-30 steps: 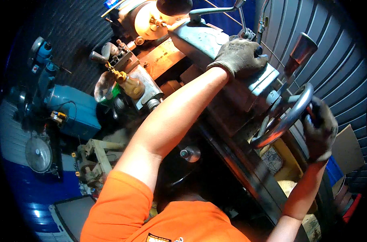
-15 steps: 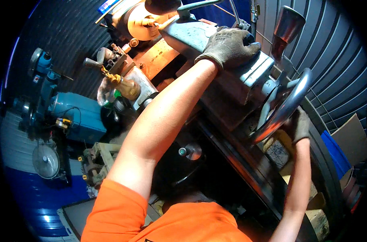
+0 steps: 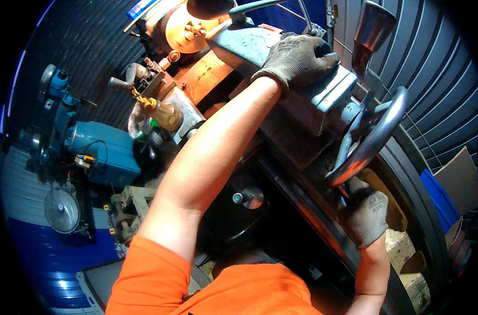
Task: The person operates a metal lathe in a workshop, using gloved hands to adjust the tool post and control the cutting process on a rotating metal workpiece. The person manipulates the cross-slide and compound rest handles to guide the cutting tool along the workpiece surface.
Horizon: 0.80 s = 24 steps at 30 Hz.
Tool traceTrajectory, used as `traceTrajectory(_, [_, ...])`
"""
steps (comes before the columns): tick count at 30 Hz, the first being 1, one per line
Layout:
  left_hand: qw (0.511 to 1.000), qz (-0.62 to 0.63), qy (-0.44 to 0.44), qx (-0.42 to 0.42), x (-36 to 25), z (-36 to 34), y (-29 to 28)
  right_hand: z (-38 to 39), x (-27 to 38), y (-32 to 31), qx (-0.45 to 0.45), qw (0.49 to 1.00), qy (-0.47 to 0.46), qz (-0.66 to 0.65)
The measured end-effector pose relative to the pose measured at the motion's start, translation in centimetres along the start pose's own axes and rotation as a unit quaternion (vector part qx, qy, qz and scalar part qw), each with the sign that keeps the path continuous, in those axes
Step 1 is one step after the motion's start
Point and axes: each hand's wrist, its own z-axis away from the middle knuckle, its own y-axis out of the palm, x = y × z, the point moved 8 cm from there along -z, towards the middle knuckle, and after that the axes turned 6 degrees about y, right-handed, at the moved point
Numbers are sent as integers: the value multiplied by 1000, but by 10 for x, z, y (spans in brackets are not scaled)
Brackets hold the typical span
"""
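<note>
My left hand [image 3: 296,59], in a grey work glove with dark fingertips, lies over the top of a light blue-green lathe tailstock [image 3: 244,42], its fingers curled round the casting. A shiny metal handwheel [image 3: 373,144] sits at the tailstock's right end. At the wheel's lower rim my right hand [image 3: 366,212], gloved too, is closed on it. The right fingertips are partly hidden behind the rim. Up ahead, the lathe's round chuck [image 3: 189,31] glows under a lamp. Left of my forearm stands the tool carriage with a yellowish fitting [image 3: 165,115].
Dark lathe bed rails [image 3: 312,210] run diagonally below the tailstock. A blue machine [image 3: 102,149] and a round fan [image 3: 62,210] stand on the left. A cone-shaped metal piece [image 3: 375,31] is at upper right. Pale blocks [image 3: 399,247] and cardboard [image 3: 459,181] lie on the right.
My right hand has moved down and left, from behind the handwheel's right side to its lower rim. My left hand stays on the tailstock.
</note>
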Motion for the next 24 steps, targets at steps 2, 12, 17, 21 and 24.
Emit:
traceTrajectory(2, [1000, 1, -5, 13, -2, 2, -3, 0, 9, -20, -22, 999, -12, -20])
traceTrajectory(12, [1000, 17, 9, -12, -3, 2, 0, -10, 27, -70, -125, 989, -10, -74])
traceTrajectory(17, [993, 47, 46, -94, -2, 4, -11, -3, 30, -60, -120, 991, -41, -51])
traceTrajectory(21, [934, 138, 114, -310, 14, 49, -36, 40, 100, -101, -322, 938, -98, -85])
traceTrajectory(24, [955, 164, 51, -242, 13, 145, -73, 53, 147, -85, -161, 938, -206, -227])
